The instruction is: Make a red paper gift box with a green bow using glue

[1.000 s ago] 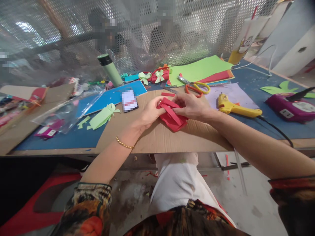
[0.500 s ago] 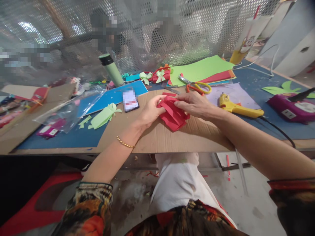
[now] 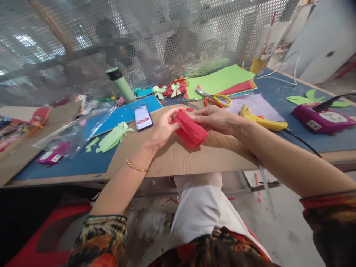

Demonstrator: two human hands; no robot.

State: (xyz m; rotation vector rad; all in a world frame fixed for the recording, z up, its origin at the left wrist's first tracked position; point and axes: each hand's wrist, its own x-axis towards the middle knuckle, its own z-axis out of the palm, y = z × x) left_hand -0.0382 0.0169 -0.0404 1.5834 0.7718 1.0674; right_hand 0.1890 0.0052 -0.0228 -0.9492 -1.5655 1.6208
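A folded piece of red paper (image 3: 191, 131) is held between both hands, just above a sheet of brown cardboard (image 3: 155, 159). My left hand (image 3: 166, 126) pinches its left end, thumb in front and fingers behind. At the upper right edge, my right hand (image 3: 214, 118) grips the paper between thumb and fingers. Creases run along the length of the paper, which has a flattened, tube-like form. Behind the hands lie a small red strip (image 3: 189, 109) and scissors with orange and yellow handles (image 3: 218, 100).
A phone (image 3: 143, 118) and a green paper piece with a bow (image 3: 114, 137) lie to the left. On the right are a yellow glue gun (image 3: 263, 120) and a purple power socket (image 3: 324, 118). Green paper sheets (image 3: 219, 79), a bottle (image 3: 121, 85) and a drink cup (image 3: 267, 48) stand farther back.
The red paper has turned and closed up into a narrower, flatter shape, its folds less spread. Both hands still hold it. The whole view has shifted slightly.
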